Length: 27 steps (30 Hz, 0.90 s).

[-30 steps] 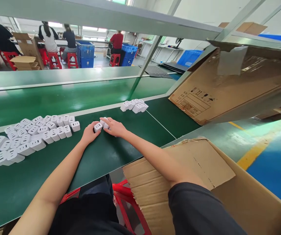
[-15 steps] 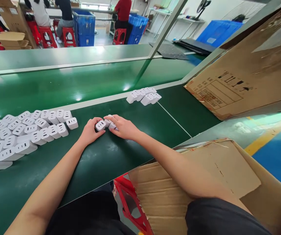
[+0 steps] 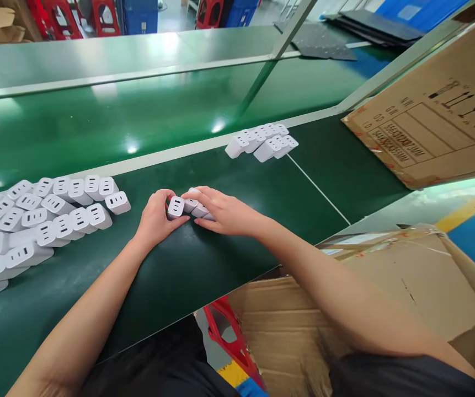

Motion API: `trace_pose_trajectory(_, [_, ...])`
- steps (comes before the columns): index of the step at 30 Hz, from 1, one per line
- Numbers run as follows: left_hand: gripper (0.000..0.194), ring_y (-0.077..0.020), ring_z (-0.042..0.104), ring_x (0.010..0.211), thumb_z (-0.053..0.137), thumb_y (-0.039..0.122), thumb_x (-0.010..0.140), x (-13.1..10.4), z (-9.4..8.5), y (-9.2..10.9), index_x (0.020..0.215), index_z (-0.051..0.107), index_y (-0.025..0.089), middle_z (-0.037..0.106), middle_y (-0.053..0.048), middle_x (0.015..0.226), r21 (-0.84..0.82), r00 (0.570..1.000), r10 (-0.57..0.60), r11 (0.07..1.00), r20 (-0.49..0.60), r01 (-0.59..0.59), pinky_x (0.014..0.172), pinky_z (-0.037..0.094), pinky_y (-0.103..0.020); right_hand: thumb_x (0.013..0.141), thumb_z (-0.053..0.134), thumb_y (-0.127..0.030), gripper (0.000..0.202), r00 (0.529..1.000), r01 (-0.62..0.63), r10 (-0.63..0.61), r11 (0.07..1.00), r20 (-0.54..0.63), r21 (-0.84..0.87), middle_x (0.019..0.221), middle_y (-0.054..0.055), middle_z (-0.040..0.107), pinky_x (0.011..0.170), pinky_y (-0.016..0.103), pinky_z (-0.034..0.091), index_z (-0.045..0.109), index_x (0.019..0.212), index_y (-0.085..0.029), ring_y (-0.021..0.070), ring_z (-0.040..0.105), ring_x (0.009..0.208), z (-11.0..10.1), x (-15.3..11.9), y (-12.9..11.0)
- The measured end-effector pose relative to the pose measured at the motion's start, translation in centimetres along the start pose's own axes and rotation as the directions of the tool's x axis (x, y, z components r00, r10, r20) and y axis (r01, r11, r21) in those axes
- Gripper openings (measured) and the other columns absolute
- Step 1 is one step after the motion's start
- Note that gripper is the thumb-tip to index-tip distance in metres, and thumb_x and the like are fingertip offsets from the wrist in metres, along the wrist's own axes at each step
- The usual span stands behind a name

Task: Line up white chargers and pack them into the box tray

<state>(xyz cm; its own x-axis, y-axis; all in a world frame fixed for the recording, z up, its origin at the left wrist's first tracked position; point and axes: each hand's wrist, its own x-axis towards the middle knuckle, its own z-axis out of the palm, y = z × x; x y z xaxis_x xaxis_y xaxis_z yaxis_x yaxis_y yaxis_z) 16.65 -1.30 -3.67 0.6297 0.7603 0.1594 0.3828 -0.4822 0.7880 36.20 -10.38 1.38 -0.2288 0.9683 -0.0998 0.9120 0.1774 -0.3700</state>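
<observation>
My left hand is closed around a white USB charger, its slotted port face turned up toward me. Touching it from the other side, my right hand curls over a few more white chargers, partly hidden under its fingers. Both hands rest close together at the middle of the dark green work surface. To the left stands a large cluster of white chargers, ports upward. A smaller group of chargers is beyond my right hand, near the white rail.
An open cardboard box lies against the surface's edge at lower right, beside a red stool. Another printed carton leans at the right. Behind the white rail runs a shiny green belt. Black sheets lie at the back.
The head view has tilted down and come closer. Both hands keep their hold on the chargers, with the left-hand charger's port face turned more upright.
</observation>
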Motion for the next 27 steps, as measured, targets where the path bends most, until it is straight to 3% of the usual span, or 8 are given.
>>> trace_pose_trajectory(3, [0.051, -0.0210, 0.055, 0.095, 0.083, 0.030, 0.068, -0.1, 0.0, -0.1, 0.107, 0.050, 0.023, 0.059, -0.003, 0.104, 0.013, 0.999, 0.042, 0.999, -0.002, -0.042, 0.081, 0.047, -0.035, 0.090, 0.058, -0.037, 0.070, 0.998, 0.063, -0.065, 0.994, 0.019, 0.089, 0.150, 0.009, 0.041, 0.102, 0.048, 0.049, 0.026, 0.152, -0.032, 0.0286, 0.046, 0.134, -0.6, -0.3, 0.4])
trace_pose_trajectory(6, [0.057, -0.0232, 0.053, 0.102, 0.085, 0.035, 0.068, -0.1, 0.0, -0.3, 0.111, 0.050, 0.024, 0.059, -0.005, 0.113, 0.034, 0.993, 0.119, 0.992, -0.023, -0.118, 0.086, 0.048, -0.038, 0.088, 0.063, -0.048, 0.084, 0.999, 0.046, -0.046, 0.990, 0.004, 0.134, 0.154, 0.009, 0.039, 0.108, 0.050, 0.044, 0.017, 0.157, -0.032, 0.0297, 0.041, 0.139, -1.0, -0.5, 1.0])
trace_pose_trajectory(9, [0.059, -0.0256, 0.051, 0.110, 0.085, 0.038, 0.069, -0.1, 0.1, -0.4, 0.114, 0.050, 0.024, 0.059, -0.007, 0.120, 0.046, 0.979, 0.197, 0.980, -0.052, -0.194, 0.093, 0.047, -0.041, 0.088, 0.064, -0.048, 0.085, 0.999, -0.001, -0.006, 0.984, 0.038, 0.178, 0.151, 0.011, 0.042, 0.110, 0.051, 0.041, 0.018, 0.157, -0.030, 0.0300, 0.043, 0.137, -0.8, -0.6, 1.5])
trace_pose_trajectory(13, [0.060, -0.0265, 0.051, 0.114, 0.084, 0.041, 0.071, -0.1, -0.2, -0.4, 0.118, 0.050, 0.024, 0.060, -0.007, 0.123, 0.077, 0.955, 0.294, 0.954, -0.037, -0.291, 0.098, 0.046, -0.043, 0.087, 0.065, -0.045, 0.083, 0.994, 0.032, -0.060, 0.964, 0.097, 0.265, 0.152, 0.010, 0.042, 0.112, 0.049, 0.039, 0.023, 0.156, -0.028, 0.0280, 0.043, 0.136, -0.5, -0.5, 1.2])
trace_pose_trajectory(17, [0.066, -0.0267, 0.052, 0.114, 0.082, 0.048, 0.073, -0.3, -0.9, 0.1, 0.124, 0.048, 0.024, 0.060, -0.008, 0.124, 0.117, 0.928, 0.372, 0.922, -0.008, -0.368, 0.099, 0.047, -0.043, 0.080, 0.072, -0.051, 0.095, 0.985, 0.038, -0.098, 0.930, 0.144, 0.366, 0.155, 0.010, 0.038, 0.113, 0.046, 0.039, 0.021, 0.157, -0.027, 0.0281, 0.040, 0.139, -1.4, -0.3, 0.5])
trace_pose_trajectory(21, [0.075, -0.0278, 0.052, 0.120, 0.078, 0.056, 0.074, -0.5, -1.7, 0.5, 0.134, 0.045, 0.025, 0.059, -0.009, 0.129, 0.179, 0.904, 0.423, 0.887, 0.053, -0.426, 0.103, 0.046, -0.044, 0.090, 0.054, -0.054, 0.063, 0.994, -0.076, 0.029, 0.885, 0.109, 0.459, 0.145, 0.008, 0.051, 0.102, 0.041, 0.048, 0.042, 0.146, -0.027, 0.0243, 0.052, 0.128, -4.1, -0.7, 0.7])
trace_pose_trajectory(23, [0.075, -0.0282, 0.052, 0.124, 0.075, 0.059, 0.076, -0.6, -1.9, 0.5, 0.136, 0.044, 0.025, 0.059, -0.009, 0.132, 0.205, 0.892, 0.445, 0.869, 0.078, -0.451, 0.105, 0.046, -0.045, 0.089, 0.054, -0.055, 0.057, 0.977, -0.178, 0.115, 0.898, 0.177, 0.402, 0.134, 0.009, 0.060, 0.096, 0.040, 0.050, 0.052, 0.138, -0.025, 0.0241, 0.058, 0.118, -5.3, -1.2, 1.1])
trace_pose_trajectory(27, [0.074, -0.0283, 0.051, 0.126, 0.071, 0.059, 0.080, -0.8, -1.7, 0.0, 0.138, 0.044, 0.024, 0.058, -0.011, 0.134, 0.242, 0.864, 0.496, 0.831, 0.085, -0.501, 0.107, 0.044, -0.045, 0.068, 0.080, -0.049, 0.083, 0.877, -0.302, 0.184, 0.929, 0.443, 0.212, 0.131, 0.009, 0.060, 0.087, 0.036, 0.053, 0.049, 0.141, -0.024, 0.0252, 0.063, 0.106, -6.0, -1.6, 1.2])
